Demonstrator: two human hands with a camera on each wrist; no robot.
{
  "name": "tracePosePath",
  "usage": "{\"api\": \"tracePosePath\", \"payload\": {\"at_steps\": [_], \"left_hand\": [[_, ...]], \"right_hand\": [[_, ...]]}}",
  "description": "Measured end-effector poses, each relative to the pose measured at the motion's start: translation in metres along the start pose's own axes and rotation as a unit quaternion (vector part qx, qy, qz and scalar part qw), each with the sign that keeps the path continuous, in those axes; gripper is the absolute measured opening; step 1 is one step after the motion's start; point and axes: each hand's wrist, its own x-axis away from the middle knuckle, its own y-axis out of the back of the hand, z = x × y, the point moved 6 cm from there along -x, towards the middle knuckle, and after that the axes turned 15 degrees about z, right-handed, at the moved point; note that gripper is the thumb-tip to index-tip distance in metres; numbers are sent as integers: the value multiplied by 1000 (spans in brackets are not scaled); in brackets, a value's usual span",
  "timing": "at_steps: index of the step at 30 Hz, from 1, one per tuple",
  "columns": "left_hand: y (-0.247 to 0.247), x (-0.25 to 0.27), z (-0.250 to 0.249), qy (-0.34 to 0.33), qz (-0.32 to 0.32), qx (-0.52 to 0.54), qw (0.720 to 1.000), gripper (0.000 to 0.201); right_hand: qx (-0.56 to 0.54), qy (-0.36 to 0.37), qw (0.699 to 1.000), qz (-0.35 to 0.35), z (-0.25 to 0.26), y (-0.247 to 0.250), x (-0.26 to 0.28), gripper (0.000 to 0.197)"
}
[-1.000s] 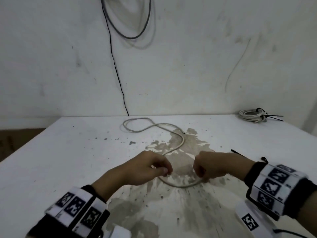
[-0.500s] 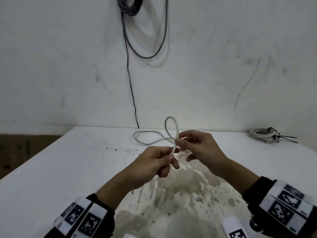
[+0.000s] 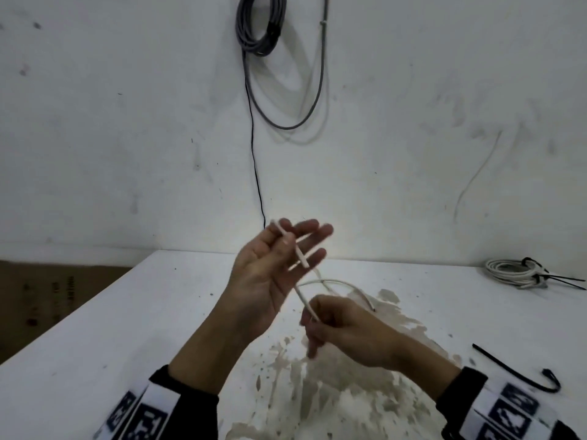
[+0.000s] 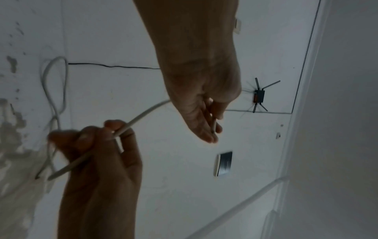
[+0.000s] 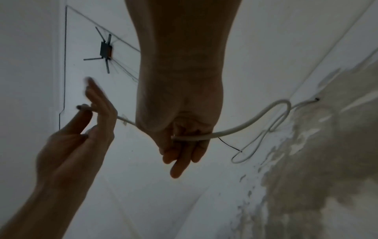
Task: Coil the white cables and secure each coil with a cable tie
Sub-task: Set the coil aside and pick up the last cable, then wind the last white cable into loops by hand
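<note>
1. The left hand (image 3: 266, 274) was raised palm-up above the stained white tabletop (image 3: 95, 344), fingers (image 3: 313, 231) mostly straight and spread. The end of the thin white cable (image 3: 300, 255) lay across them, with the thumb seemingly pressing it down near the tip.
2. The right hand (image 3: 343, 325) sat lower and closer to the tabletop, its fingers curled round the same cable a bit further along, so a short straight stretch ran between the two hands.
3. From the right hand the rest of the cable arced away and trailed down in a loose loop on the tabletop, pretty blurry in the head view but clear from the wrist cams.
4. A coiled white cable bundle with black ties (image 3: 517, 273) sat at the far right of the tabletop, well apart from the hands.
5. A loose black cable tie with a hooked end (image 3: 514, 369) lay near the right wrist.
6. A grey cable coil (image 3: 257, 30) hung on the white wall behind.
</note>
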Motion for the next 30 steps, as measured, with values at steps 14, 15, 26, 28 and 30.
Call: {"api": "tracePosePath", "payload": {"at_steps": [14, 15, 26, 28, 30], "left_hand": [[73, 5, -62, -211, -199, -512, 809, 19], [66, 2, -51, -176, -166, -583, 776, 19], [62, -10, 33, 179, 3, -591, 787, 17], [58, -9, 34, 186, 15, -546, 817, 20], [53, -7, 36, 234, 37, -466, 853, 36]], "right_hand": [[337, -80, 932, -103, -50, 60, 16, 26], [329, -44, 935, -123, -41, 62, 13, 23], [338, 115, 912, -200, 39, 88, -5, 23], [351, 112, 908, -199, 42, 91, -5, 24], [353, 117, 908, -193, 44, 91, -6, 25]]}}
